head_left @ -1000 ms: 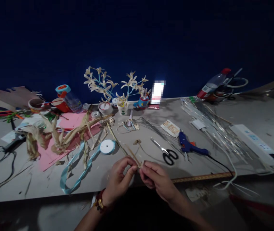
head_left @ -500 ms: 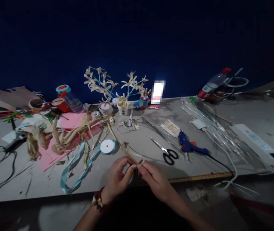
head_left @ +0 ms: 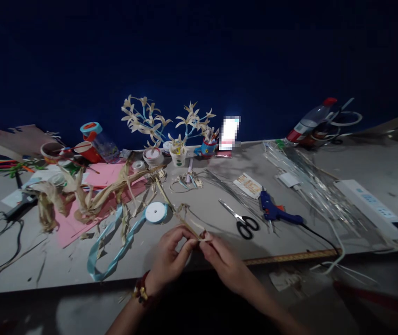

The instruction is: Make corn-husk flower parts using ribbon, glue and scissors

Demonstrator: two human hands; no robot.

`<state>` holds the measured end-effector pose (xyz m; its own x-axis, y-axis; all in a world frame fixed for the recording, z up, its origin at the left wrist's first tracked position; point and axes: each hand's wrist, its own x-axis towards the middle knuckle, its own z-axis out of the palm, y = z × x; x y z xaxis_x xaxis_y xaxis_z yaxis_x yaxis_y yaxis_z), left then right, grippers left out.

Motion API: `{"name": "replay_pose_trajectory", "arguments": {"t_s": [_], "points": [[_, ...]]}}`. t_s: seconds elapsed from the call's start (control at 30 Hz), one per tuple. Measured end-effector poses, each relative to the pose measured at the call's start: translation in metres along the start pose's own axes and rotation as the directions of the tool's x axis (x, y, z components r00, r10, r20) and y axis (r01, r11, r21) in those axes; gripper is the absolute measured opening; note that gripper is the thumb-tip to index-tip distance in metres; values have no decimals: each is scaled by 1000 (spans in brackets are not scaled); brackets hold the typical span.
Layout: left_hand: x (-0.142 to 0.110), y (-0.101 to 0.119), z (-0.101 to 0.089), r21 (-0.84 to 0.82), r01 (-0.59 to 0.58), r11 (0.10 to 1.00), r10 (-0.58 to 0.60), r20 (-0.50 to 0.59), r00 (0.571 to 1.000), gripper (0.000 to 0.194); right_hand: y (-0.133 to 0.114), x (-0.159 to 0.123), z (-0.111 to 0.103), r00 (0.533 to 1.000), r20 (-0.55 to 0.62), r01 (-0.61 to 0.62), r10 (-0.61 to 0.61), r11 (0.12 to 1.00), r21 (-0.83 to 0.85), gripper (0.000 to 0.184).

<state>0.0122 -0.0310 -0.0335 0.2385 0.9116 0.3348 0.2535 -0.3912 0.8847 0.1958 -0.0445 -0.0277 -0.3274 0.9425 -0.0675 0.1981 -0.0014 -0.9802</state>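
My left hand (head_left: 171, 256) and my right hand (head_left: 225, 260) meet at the table's front edge, both pinched on the end of a thin dry leaf strip (head_left: 185, 222). The strip runs back and left across the table toward a white ribbon spool (head_left: 156, 212). A small knotted bit sits on the strip just beyond my fingers. My left wrist wears a beaded band. Black-handled scissors (head_left: 242, 222) lie just right of my hands, a blue glue gun (head_left: 275, 211) beyond them.
Dried husks (head_left: 90, 195) lie on pink paper (head_left: 80, 218) at the left, with a light blue ribbon (head_left: 111, 246) trailing forward. Cups and leaf flowers (head_left: 165, 123) stand at the back. A power strip (head_left: 369, 202), clear strips and a bottle (head_left: 310, 121) are at the right.
My hands have stayed close together at the strip's end, shifting only slightly. The small knotted bit on the strip has moved left and nearer to my fingers.
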Motion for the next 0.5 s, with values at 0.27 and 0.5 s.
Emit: {"name": "replay_pose_trajectory", "arguments": {"t_s": [0.27, 0.5], "points": [[-3, -1, 3, -116, -4, 993, 11, 54, 998, 15, 2, 1, 5, 955, 258, -261, 143, 816, 516, 49], [-2, -12, -3, -199, 50, 979, -30, 101, 994, 14, 3, -1, -5, 975, 190, -191, 117, 879, 437, 49]]}}
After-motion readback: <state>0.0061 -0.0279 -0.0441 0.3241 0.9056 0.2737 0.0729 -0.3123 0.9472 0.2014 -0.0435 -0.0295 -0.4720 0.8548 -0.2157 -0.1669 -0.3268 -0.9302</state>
